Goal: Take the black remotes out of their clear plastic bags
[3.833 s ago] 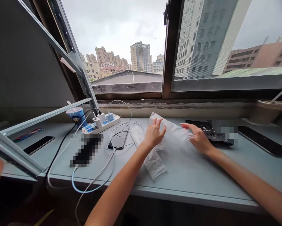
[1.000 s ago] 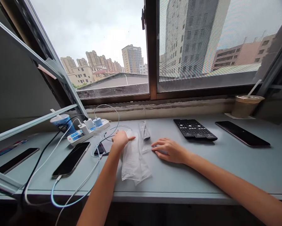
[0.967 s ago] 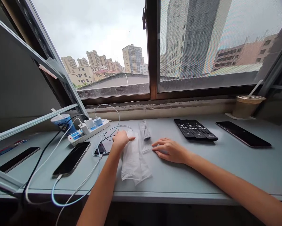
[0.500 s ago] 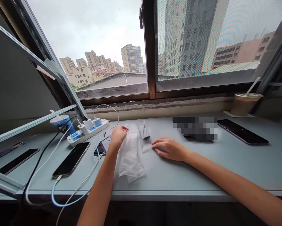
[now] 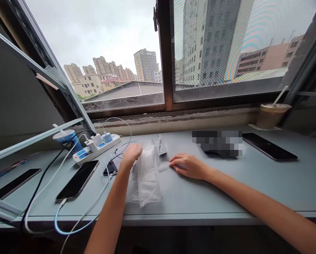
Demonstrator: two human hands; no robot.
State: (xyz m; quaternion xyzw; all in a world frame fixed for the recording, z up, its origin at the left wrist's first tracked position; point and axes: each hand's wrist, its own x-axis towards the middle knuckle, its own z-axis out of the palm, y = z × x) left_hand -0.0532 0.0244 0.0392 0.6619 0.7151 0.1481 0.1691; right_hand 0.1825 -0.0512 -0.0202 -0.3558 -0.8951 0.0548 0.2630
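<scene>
My left hand [image 5: 132,154] is closed at the upper left edge of a clear plastic bag [image 5: 148,176], which seems pinched in it; the fingertips are partly hidden. The bag lies flat and wrinkled, with another clear layer [image 5: 131,187] showing at its left. My right hand [image 5: 188,165] rests on the table with its fingers loosely stretched out. Its fingertips lie at the corner of a small clear bag [image 5: 163,165]. Just behind that is a clear packet [image 5: 160,145] with a small dark piece inside.
At left are a power strip [image 5: 97,150] with chargers, cables, a blue paper cup [image 5: 68,141] and a phone [image 5: 77,180] plugged in. A smaller phone [image 5: 110,168] lies near my left wrist. At right are a blurred dark object [image 5: 218,144], a black tablet [image 5: 270,146] and a drink cup [image 5: 271,116].
My left hand has curled further closed and dipped slightly. The bag layers have shifted apart, with one now showing more at the left. My right hand stays in place.
</scene>
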